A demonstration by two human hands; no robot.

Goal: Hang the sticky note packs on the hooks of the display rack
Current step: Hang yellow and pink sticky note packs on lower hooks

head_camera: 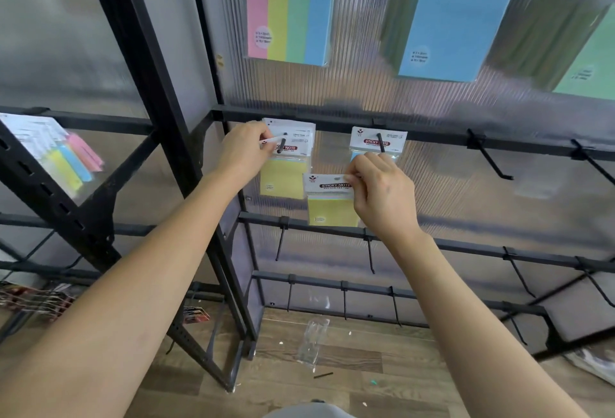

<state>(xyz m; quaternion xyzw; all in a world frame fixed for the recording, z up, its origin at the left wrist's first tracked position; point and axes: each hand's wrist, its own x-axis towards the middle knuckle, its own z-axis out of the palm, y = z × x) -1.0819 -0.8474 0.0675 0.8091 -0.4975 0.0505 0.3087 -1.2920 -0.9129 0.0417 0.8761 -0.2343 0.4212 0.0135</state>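
Observation:
My left hand pinches the white header of a yellow sticky note pack at a black hook on the rack's middle bar; other packs hang behind it on that hook. My right hand pinches the header of another yellow sticky note pack, held in the air just below and left of the neighbouring hook. On that hook hangs a blue pack, mostly hidden by my right hand.
Larger packs hang above: a four-colour pack, a blue one, a green one. Bare hooks stick out to the right and on the lower bars. A second rack stands left. Clear wrapping lies on the wooden floor.

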